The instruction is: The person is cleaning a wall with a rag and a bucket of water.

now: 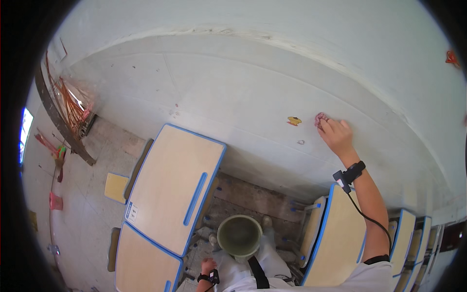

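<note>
My right hand [336, 137] presses a crumpled pink cloth or scrubber [321, 120] against the pale wall [233, 87]. Just left of it on the wall is a small yellow and red sticker [294, 121], with a greyish mark [301, 142] below. My left hand [208, 265] hangs low beside my leg, its fingers curled; whether anything is in it cannot be made out. Between my feet on the floor stands a round greenish bucket [239, 235] with murky liquid inside. Each wrist wears a black strap with a small device and a cable.
School desks with blue edges stand to the left [175, 175] and right [337, 233], the right ones continuing in a row along the wall. Chairs [138, 169] are tucked by them. Brooms [71, 106] lean in the far left corner, and a pink bin [55, 201] is at the left.
</note>
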Demonstrator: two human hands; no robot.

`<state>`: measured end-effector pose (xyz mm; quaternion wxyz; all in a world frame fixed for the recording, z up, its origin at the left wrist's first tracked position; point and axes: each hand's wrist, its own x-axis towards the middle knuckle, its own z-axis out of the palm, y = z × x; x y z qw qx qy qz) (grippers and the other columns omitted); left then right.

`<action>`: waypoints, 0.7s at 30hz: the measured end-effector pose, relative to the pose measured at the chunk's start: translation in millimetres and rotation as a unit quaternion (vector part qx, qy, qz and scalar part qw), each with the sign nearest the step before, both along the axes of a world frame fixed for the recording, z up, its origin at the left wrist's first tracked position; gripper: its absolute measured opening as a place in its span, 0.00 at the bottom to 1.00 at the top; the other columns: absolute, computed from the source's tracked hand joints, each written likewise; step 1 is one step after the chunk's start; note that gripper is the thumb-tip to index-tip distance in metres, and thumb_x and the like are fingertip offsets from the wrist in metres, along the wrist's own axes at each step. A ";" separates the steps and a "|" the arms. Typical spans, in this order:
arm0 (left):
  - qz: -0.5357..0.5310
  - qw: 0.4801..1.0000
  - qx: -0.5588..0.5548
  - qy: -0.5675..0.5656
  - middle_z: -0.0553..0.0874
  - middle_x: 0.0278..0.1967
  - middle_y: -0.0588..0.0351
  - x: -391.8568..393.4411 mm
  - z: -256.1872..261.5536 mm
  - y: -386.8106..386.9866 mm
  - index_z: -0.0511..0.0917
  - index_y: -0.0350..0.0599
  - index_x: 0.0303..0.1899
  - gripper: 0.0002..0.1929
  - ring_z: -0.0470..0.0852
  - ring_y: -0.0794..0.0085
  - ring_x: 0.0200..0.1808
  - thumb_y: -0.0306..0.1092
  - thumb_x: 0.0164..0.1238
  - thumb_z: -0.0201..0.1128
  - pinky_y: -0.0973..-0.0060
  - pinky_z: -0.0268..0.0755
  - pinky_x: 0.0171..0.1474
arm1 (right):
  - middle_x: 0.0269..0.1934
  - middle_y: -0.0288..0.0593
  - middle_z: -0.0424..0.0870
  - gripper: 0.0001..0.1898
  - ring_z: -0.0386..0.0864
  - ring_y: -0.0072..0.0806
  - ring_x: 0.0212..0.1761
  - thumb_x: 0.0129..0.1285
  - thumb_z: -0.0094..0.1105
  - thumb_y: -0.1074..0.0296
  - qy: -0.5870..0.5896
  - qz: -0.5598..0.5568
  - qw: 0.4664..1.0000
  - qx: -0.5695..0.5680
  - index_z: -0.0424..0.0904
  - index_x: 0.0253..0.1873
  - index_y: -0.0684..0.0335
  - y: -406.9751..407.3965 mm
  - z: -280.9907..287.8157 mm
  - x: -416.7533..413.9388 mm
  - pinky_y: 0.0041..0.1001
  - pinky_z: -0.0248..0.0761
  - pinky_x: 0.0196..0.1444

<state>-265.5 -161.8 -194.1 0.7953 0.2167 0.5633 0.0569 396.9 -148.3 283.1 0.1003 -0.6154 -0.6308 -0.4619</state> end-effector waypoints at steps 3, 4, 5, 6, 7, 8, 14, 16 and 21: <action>0.139 0.973 -0.155 -0.097 0.80 0.24 0.44 6.5 5.1 -15.1 0.74 0.31 0.44 0.12 0.79 0.56 0.20 0.32 0.67 0.53 0.63 0.75 0.24 | 0.26 0.31 0.70 0.04 0.72 0.24 0.25 0.56 0.59 0.69 -0.019 -0.018 0.997 -0.065 0.72 0.35 0.55 -12.3 -39.1 5.5 0.25 0.62 0.29; 0.140 0.974 -0.152 -0.096 0.80 0.24 0.44 8.9 7.3 -16.6 0.74 0.31 0.44 0.12 0.79 0.56 0.20 0.32 0.67 0.53 0.63 0.75 0.24 | 0.26 0.32 0.69 0.03 0.71 0.23 0.25 0.56 0.57 0.70 -0.029 -0.020 0.993 -0.112 0.72 0.34 0.55 -12.4 -59.7 5.3 0.25 0.62 0.30; 0.087 0.987 -0.128 -0.047 0.79 0.25 0.44 3.9 8.1 -19.3 0.74 0.32 0.43 0.13 0.80 0.55 0.22 0.34 0.66 0.53 0.61 0.75 0.26 | 0.25 0.32 0.69 0.03 0.71 0.23 0.25 0.56 0.56 0.71 -0.039 -0.011 0.989 -0.145 0.72 0.34 0.55 -9.1 -86.4 3.7 0.25 0.62 0.30; 0.033 0.994 -0.104 0.003 0.79 0.26 0.43 1.2 7.3 -19.0 0.75 0.33 0.43 0.14 0.80 0.54 0.25 0.36 0.66 0.53 0.58 0.75 0.28 | 0.25 0.32 0.69 0.04 0.71 0.23 0.26 0.55 0.55 0.72 -0.049 -0.003 0.983 -0.178 0.71 0.34 0.55 -5.5 -112.9 3.7 0.25 0.62 0.30; 0.038 0.994 -0.100 0.010 0.79 0.26 0.43 -2.8 8.8 -12.1 0.75 0.33 0.43 0.14 0.80 0.54 0.25 0.36 0.66 0.53 0.58 0.75 0.28 | 0.25 0.32 0.69 0.04 0.71 0.23 0.26 0.55 0.55 0.72 -0.043 0.003 0.984 -0.174 0.71 0.34 0.55 -2.0 -143.5 3.5 0.25 0.62 0.30; 0.049 0.994 -0.101 -0.008 0.80 0.26 0.45 -3.9 12.4 -10.5 0.75 0.33 0.42 0.13 0.80 0.56 0.24 0.34 0.66 0.52 0.61 0.75 0.27 | 0.25 0.31 0.69 0.04 0.71 0.23 0.26 0.56 0.55 0.71 -0.018 -0.002 0.978 -0.209 0.72 0.36 0.55 -6.7 -167.2 3.6 0.24 0.61 0.31; 0.065 0.994 0.042 0.073 0.81 0.26 0.51 48.0 36.7 0.3 0.77 0.35 0.39 0.09 0.80 0.64 0.21 0.29 0.64 0.52 0.72 0.74 0.26 | 0.22 0.30 0.66 0.04 0.69 0.20 0.23 0.56 0.56 0.72 0.012 0.016 0.989 -0.150 0.72 0.35 0.56 -7.7 -141.7 3.6 0.23 0.59 0.28; 0.011 0.957 0.191 0.220 0.82 0.27 0.52 92.4 40.6 -10.9 0.77 0.36 0.38 0.09 0.80 0.65 0.22 0.30 0.64 0.52 0.73 0.73 0.25 | 0.22 0.30 0.65 0.03 0.68 0.19 0.23 0.56 0.56 0.71 0.012 0.010 0.996 -0.092 0.73 0.36 0.56 -9.6 -123.5 10.4 0.22 0.59 0.28; -0.052 0.996 -0.004 0.078 0.84 0.29 0.51 166.2 49.7 -54.3 0.79 0.35 0.42 0.13 0.83 0.67 0.26 0.35 0.67 0.55 0.72 0.75 0.28 | 0.22 0.29 0.66 0.06 0.69 0.19 0.23 0.57 0.57 0.69 0.060 0.046 0.989 -0.127 0.76 0.39 0.58 -4.5 -152.6 1.9 0.22 0.58 0.28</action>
